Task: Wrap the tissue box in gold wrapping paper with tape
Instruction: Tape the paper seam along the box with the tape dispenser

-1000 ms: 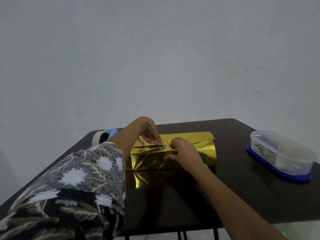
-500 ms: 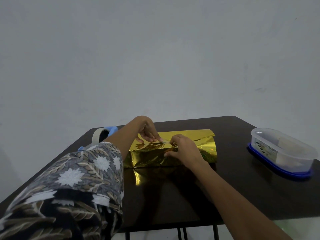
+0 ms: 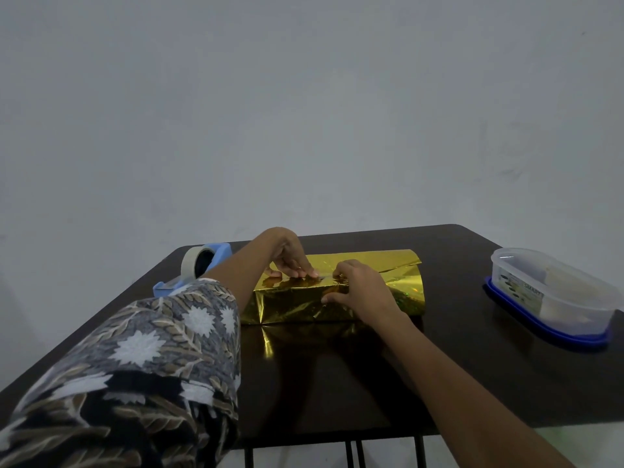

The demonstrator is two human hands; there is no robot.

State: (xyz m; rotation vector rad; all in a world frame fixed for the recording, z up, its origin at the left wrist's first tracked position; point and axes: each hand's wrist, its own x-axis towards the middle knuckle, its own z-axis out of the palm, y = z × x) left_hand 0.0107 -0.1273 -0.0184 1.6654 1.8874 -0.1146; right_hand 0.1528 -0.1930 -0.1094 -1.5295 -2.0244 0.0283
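- My patterned sleeve (image 3: 135, 349) fills the near left corner above the dark table (image 3: 472, 383).
- My right hand (image 3: 361, 292) pinches the gold wrapping paper (image 3: 293, 305) at the parcel's top front edge, thumb on the front face.
- Just beyond, my left hand (image 3: 287, 255) presses its fingertips on the top seam and grips nothing.
- The tissue box sits mid-table, hidden under the paper.
- A blue tape dispenser (image 3: 206, 265) stands far left; a clear plastic container (image 3: 553, 298) sits well apart, right.

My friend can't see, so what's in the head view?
Left hand presses the top of a gold-wrapped box while right hand grips it, on a dark table. Tape dispenser far left, plastic tub right.
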